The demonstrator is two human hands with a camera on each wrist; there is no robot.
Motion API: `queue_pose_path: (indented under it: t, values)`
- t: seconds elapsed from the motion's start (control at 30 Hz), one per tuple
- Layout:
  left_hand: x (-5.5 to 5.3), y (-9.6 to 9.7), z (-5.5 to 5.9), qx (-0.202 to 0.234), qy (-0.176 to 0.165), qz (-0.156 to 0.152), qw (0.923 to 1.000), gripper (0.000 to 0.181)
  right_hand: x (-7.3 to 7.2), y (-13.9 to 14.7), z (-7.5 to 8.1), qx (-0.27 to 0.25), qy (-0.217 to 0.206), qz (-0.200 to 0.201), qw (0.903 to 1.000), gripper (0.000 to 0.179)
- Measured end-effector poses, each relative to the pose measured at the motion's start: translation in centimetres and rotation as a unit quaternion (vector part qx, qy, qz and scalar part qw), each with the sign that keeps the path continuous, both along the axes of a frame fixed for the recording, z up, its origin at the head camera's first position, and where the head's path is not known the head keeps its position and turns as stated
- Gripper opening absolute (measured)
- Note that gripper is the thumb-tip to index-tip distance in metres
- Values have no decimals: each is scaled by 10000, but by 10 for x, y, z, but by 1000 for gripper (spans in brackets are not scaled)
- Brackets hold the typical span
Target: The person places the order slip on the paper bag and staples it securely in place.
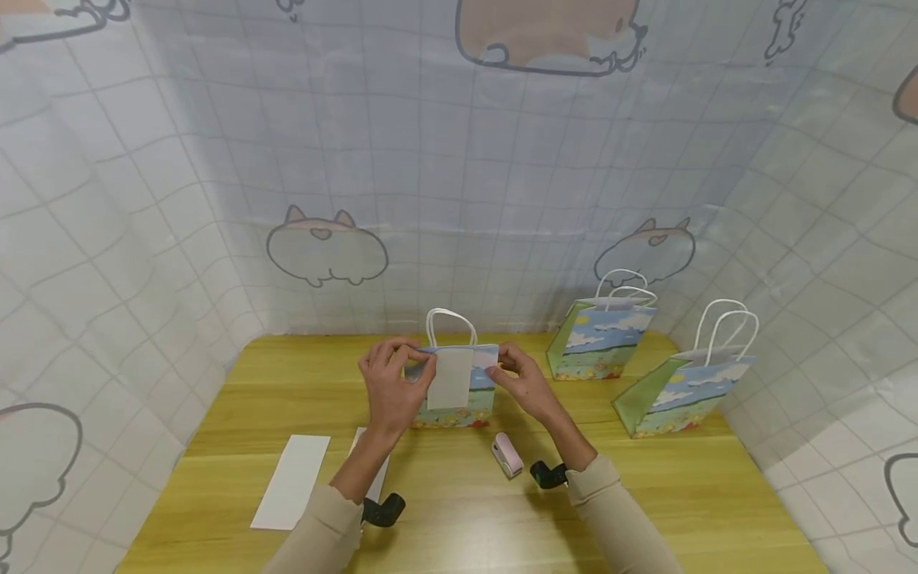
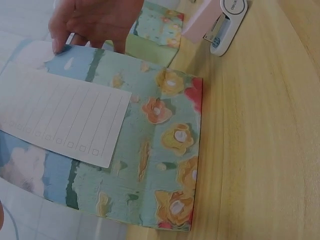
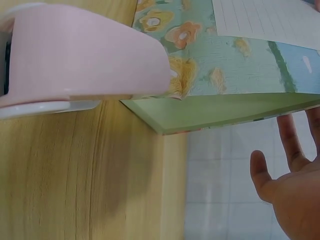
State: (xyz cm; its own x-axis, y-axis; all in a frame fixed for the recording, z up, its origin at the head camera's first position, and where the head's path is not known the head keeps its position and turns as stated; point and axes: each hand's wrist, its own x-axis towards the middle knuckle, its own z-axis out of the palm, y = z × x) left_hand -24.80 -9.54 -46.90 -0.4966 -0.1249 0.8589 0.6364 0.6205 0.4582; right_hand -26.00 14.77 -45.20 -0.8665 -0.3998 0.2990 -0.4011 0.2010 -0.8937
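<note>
A paper gift bag (image 1: 482, 402), painted with sky, meadow and flowers, stands mid-table with white handles up. Against its front hangs a white paper slip (image 1: 449, 383); the left wrist view shows lines and small checkboxes on this slip (image 2: 65, 110). My left hand (image 1: 394, 387) pinches the slip and the bag's top edge at the upper left. At the upper right edge, my right hand (image 1: 529, 389) holds the bag, thumb on the front and fingers behind. A pink and white stapler (image 1: 507, 456) lies in front of the bag, large in the right wrist view.
Two similar gift bags (image 1: 610, 343) stand at the right, the nearer bag (image 1: 696, 399) close to the table's right side. White slips (image 1: 292, 482) lie at the left, one partly under my left forearm. A patterned curtain (image 1: 430, 199) surrounds the wooden table (image 1: 445, 510).
</note>
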Motion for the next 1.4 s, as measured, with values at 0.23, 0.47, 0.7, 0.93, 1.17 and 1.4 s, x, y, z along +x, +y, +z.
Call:
queue_pose_path:
  t: [0.23,0.47,0.7,0.93,1.17,1.4]
  values:
    - [0,3,0,206,-80,-102,9997,14,3,-2,3,136,86,-100,9998,15]
    - [1,4,2,209,-360,-202,9989,13,5,-4,6,38,223,-185,9996,16]
    - [2,7,4,315,-549,-396,9972,17,9,-11,11,-178,480,-655,9965,13]
    - [6,10,6,468,-980,-825,9907,29,8,-15,11,-250,573,-1036,9926,11]
    - [7,10,8,431,-1411,-1085,9831,24,-5,-15,-10,-228,788,-1245,9888,13]
    - [6,9,9,452,-1570,-1204,9792,22,-8,-14,-13,-127,1105,-1229,9862,14]
